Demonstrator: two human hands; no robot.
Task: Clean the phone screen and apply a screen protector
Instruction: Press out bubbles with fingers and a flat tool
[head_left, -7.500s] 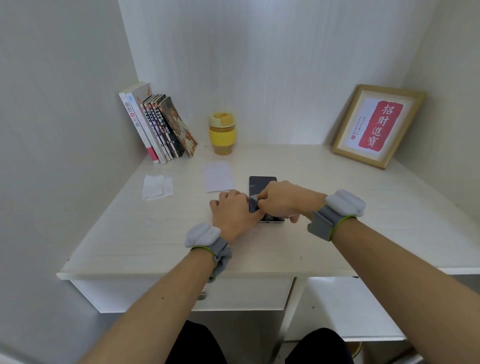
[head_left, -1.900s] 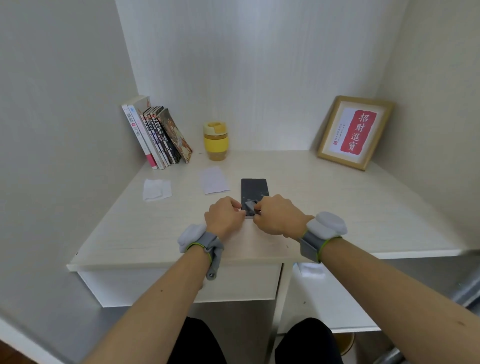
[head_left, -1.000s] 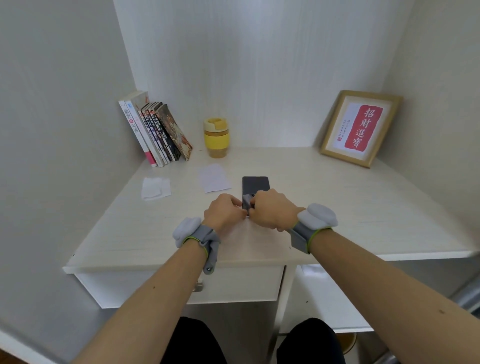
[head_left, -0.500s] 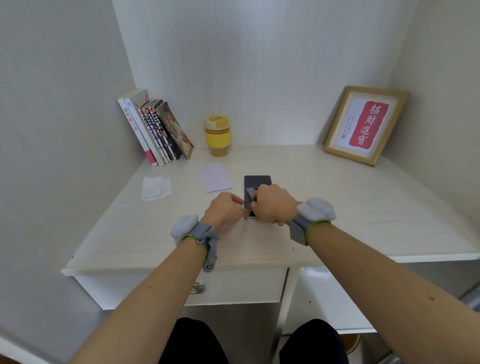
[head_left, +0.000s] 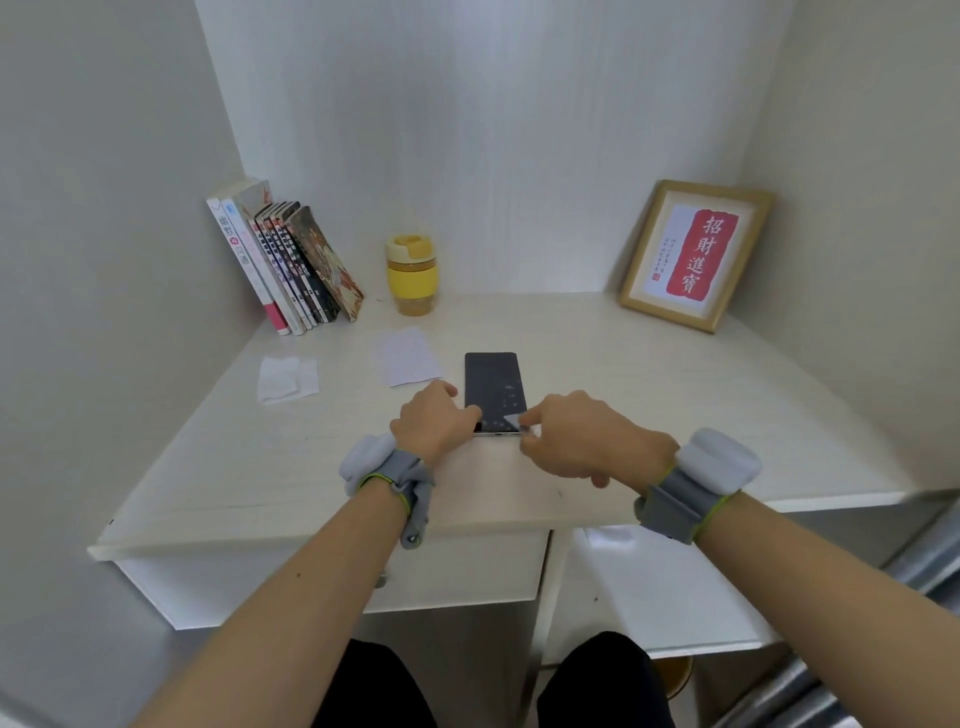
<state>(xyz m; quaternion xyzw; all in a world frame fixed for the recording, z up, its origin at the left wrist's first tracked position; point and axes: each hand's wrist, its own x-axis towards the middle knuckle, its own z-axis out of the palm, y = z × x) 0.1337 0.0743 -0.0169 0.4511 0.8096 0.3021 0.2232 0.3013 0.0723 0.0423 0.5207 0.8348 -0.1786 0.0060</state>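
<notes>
Near the front of the surface (head_left: 649, 395) lies the phone (head_left: 492, 387), flat. The left hand (head_left: 434, 423) steadies its near-left corner; the right hand (head_left: 576, 434) pinches a small tab (head_left: 511, 421). Thin film likely flexes and smudges, so hold edges only.

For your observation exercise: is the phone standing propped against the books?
No, the phone lies flat on the desk, apart from the books by the wall.
</notes>
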